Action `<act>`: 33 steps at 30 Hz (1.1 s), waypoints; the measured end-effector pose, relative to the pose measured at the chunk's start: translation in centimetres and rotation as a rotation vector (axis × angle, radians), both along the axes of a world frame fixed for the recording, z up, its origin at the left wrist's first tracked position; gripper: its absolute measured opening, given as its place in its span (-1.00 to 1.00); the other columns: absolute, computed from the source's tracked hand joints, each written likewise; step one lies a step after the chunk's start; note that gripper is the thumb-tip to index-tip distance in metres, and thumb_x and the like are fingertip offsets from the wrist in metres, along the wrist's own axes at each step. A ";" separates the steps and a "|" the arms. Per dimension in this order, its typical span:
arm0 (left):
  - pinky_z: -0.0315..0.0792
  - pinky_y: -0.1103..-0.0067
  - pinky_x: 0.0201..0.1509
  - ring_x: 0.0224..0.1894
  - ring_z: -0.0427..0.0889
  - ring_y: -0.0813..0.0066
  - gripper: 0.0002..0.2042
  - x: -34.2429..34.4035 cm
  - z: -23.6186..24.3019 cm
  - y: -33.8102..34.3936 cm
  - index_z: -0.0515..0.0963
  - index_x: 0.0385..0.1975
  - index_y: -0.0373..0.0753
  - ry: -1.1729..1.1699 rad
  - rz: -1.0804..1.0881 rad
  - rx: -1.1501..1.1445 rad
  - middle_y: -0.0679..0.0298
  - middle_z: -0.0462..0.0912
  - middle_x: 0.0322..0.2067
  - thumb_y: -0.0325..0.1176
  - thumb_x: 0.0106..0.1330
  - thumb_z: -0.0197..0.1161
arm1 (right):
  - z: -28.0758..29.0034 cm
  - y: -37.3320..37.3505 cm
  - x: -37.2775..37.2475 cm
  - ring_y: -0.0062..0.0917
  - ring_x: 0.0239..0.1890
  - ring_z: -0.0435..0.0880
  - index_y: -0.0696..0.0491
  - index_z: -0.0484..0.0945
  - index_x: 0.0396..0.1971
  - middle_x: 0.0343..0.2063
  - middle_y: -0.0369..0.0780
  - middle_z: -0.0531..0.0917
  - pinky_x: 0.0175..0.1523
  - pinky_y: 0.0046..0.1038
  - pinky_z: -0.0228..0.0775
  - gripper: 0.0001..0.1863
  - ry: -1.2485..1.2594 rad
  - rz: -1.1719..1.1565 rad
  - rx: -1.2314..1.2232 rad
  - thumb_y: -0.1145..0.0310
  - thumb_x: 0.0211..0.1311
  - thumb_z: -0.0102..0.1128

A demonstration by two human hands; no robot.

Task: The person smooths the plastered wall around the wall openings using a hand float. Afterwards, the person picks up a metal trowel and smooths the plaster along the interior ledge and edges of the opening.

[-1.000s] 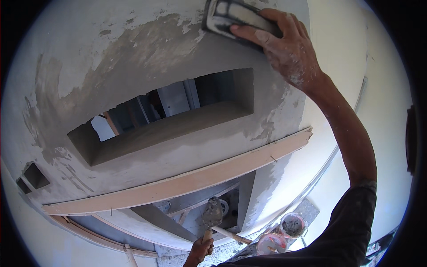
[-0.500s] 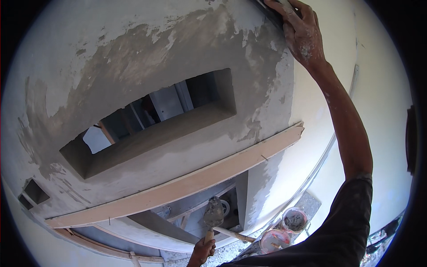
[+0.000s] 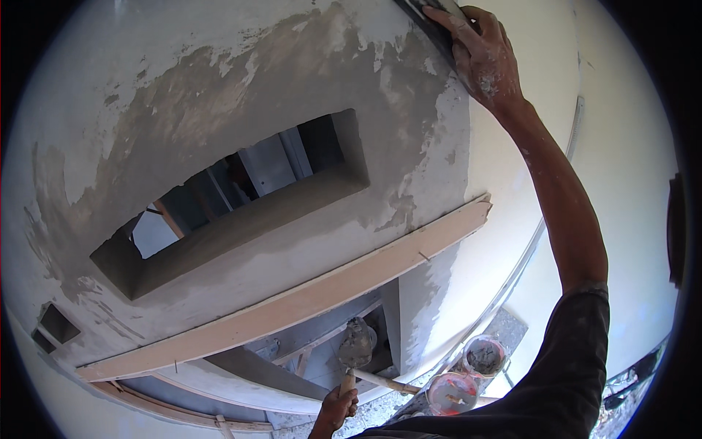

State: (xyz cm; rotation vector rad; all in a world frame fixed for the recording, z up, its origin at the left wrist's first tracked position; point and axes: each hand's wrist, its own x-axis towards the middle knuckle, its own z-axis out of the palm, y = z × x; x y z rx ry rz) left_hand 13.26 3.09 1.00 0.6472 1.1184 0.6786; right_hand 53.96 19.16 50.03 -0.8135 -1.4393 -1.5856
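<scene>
High on the wall at the upper right, my right hand (image 3: 486, 66) grips a plastering trowel (image 3: 433, 31) by its handle. The tool's long dark blade lies against or very near the grey plaster (image 3: 413, 84); the picture's top edge cuts off part of it. Dried plaster marks that hand. Low in the middle, my left hand (image 3: 336, 410) is closed round the wooden handle of a small trowel (image 3: 356, 345). Grey mortar coats its blade, which points upward in front of the lower opening, apart from the wall.
A long recess (image 3: 248, 219) opens through the wall. Below it a wooden board (image 3: 307, 293) runs slantwise, held by nails. Two buckets, one with grey mortar (image 3: 484, 356) and one reddish-rimmed (image 3: 451, 394), stand at lower right. A small box hole (image 3: 58, 324) sits at far left.
My right hand and the plastering trowel have shifted slightly left and down in view, so more of the blade shows. My left hand keeps its hold on the small trowel. The whole view shifted slightly.
</scene>
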 end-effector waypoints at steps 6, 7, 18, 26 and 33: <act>0.34 0.58 -0.55 -0.57 0.43 0.55 -0.69 -0.2 -0.6 0.0 0.36 -0.07 -0.29 0.070 -0.030 -0.011 0.28 0.44 -0.46 -0.30 0.31 0.25 | -3.7 -1.6 -7.3 -0.36 -0.03 0.51 -0.53 0.62 -0.06 -0.03 -0.21 0.48 0.11 -0.27 0.40 -0.50 -0.198 0.203 -0.120 0.44 0.08 0.33; 0.34 0.58 -0.55 -0.57 0.43 0.55 -0.69 -0.1 -0.6 -0.1 0.36 -0.07 -0.29 0.073 -0.032 -0.012 0.28 0.44 -0.46 -0.30 0.31 0.25 | -4.4 -1.3 -8.3 -0.36 -0.03 0.51 -0.53 0.62 -0.06 -0.03 -0.21 0.48 0.11 -0.27 0.40 -0.50 -0.194 0.201 -0.120 0.44 0.08 0.33; 0.31 0.62 -0.57 -0.59 0.40 0.57 -0.74 -1.0 0.1 -0.9 0.35 -0.12 -0.28 0.010 -0.008 0.010 0.28 0.42 -0.47 -0.32 0.32 0.23 | -0.8 0.0 0.7 -0.22 -0.01 0.49 -0.26 0.57 0.11 0.01 -0.06 0.44 0.06 -0.25 0.48 -0.39 0.260 0.129 -0.027 0.67 0.07 0.15; 0.32 0.60 -0.55 -0.59 0.41 0.54 -0.75 -1.5 -0.5 -0.8 0.36 -0.13 -0.23 -0.004 -0.045 0.015 0.27 0.43 -0.50 -0.32 0.31 0.22 | -6.7 0.0 -7.5 -0.40 -0.06 0.51 -0.68 0.56 -0.04 -0.06 -0.29 0.49 0.06 -0.30 0.40 -0.52 -0.222 0.138 -0.112 0.29 0.12 0.29; 0.34 0.60 -0.54 -0.59 0.41 0.56 -0.74 -3.1 -0.2 -2.1 0.36 -0.13 -0.23 -0.029 0.008 0.003 0.29 0.43 -0.47 -0.30 0.31 0.24 | -2.9 -0.1 0.2 -0.17 -0.03 0.49 -0.38 0.57 0.08 0.00 -0.07 0.45 0.09 -0.15 0.45 -0.43 0.401 0.050 -0.006 0.56 0.11 0.09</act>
